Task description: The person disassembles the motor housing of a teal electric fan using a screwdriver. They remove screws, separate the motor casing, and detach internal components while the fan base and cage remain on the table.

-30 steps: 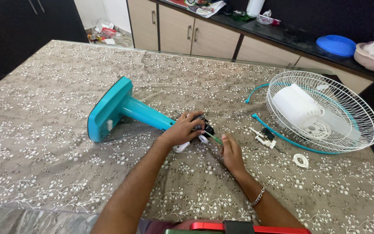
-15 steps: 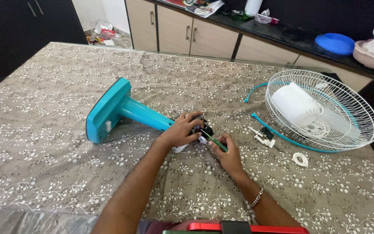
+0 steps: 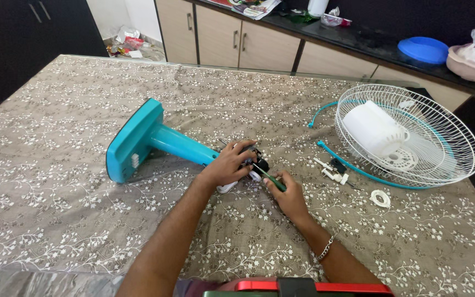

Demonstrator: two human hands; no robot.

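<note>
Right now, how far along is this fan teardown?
Done: the white wire grille with the white motor cover in it lies apart, small white parts beside it. In hand: left hand steadies the teal stand's top; right hand works a green screwdriver there. Left: that dark assembly is on the stand.

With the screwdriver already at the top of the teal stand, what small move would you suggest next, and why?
Probably keep the left hand clamped on the black fitting at the top of the teal plastic fan stand and turn the green-handled screwdriver in the right hand. Its tip appears to meet that fitting, and the stand lies loose on the patterned tablecloth.
</note>
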